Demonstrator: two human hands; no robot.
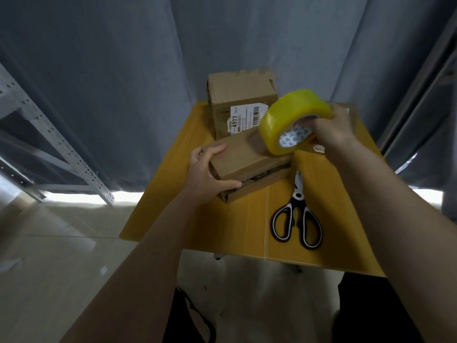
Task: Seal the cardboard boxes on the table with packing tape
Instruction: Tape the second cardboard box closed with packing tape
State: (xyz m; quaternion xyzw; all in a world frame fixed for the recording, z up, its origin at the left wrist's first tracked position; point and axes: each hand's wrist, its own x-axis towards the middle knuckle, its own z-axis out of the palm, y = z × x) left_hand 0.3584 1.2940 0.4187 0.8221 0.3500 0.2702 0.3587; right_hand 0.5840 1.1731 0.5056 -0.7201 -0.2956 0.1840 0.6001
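A flat brown cardboard box [244,157] is gripped at its left end by the left hand [207,173], the fingers curled over the top edge and the thumb pressed along the near side. This box is stacked on a second flat cardboard box [257,185] lying on the yellow wooden table [222,226]. A roll of yellowish clear packing tape [291,120] is clasped in the right hand [331,131], the fingers wrapped round its far rim, and its lower edge is held against the right end of the upper box. Behind them a taller cardboard box with a white shipping label [241,100] is stood. Black-and-white scissors [298,214] are laid closed on the table, just right of the stack.
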